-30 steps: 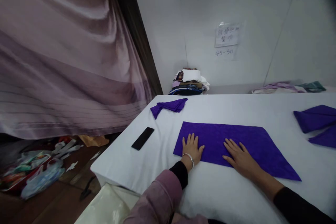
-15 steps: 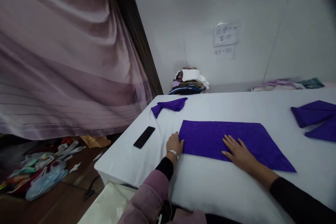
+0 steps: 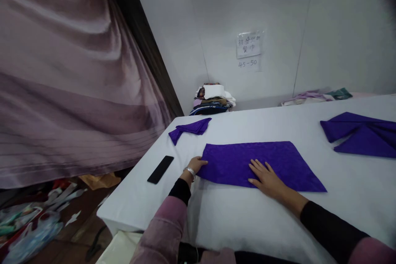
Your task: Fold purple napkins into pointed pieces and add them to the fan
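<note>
A purple cloth napkin lies on the white-covered table in front of me, folded into a wide shape with a slanted right end. At its left edge, my left hand pinches the cloth, thumb on top and the other fingers partly hidden. My right hand rests flat on the front middle of the napkin with its fingers spread. Further back on the left is a small folded purple napkin. Another folded purple napkin lies at the right, cut off by the frame.
A black phone-like slab lies on the table left of my left hand. Stacked clothes and loose fabrics sit behind the table's far edge. A pink curtain hangs at the left, above plastic bags on the floor.
The view has shifted to the right. My left hand has gone from resting at the napkin's left edge to gripping it. My right hand still presses flat on the cloth.
</note>
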### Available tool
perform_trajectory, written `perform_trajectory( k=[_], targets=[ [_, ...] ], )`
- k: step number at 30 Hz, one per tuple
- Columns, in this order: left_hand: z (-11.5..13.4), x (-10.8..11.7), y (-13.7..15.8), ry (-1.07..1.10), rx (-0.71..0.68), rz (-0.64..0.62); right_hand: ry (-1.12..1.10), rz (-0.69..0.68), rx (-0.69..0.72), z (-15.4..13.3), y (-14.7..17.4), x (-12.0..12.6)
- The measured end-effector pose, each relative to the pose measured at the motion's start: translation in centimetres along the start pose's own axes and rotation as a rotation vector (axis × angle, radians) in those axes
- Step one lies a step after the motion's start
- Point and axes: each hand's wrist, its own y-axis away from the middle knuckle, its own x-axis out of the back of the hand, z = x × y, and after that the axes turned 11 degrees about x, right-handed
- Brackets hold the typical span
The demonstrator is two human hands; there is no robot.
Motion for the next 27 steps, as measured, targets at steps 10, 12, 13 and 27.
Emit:
perform_trajectory(
  k=[10,12,13,27],
  targets=[
    [15.1,-8.5,4.4,0.126,-0.409,-0.308,-1.290,0.429,-0.273,0.1,-0.2,6.0],
    [17.3,-13.0,5.3,0.023,-0.453,-0.355,-1.512,0.506,-0.320,1.4,0.7,7.3],
    [18.0,-15.4,5.7,-0.006,-0.457,-0.377,-1.567,0.538,-0.351,2.2,1.3,7.8],
    [8.1,-19.3,6.9,-0.017,-0.848,-0.080,-1.737,0.474,-0.716,7.9,7.2,7.7]
  ],
)
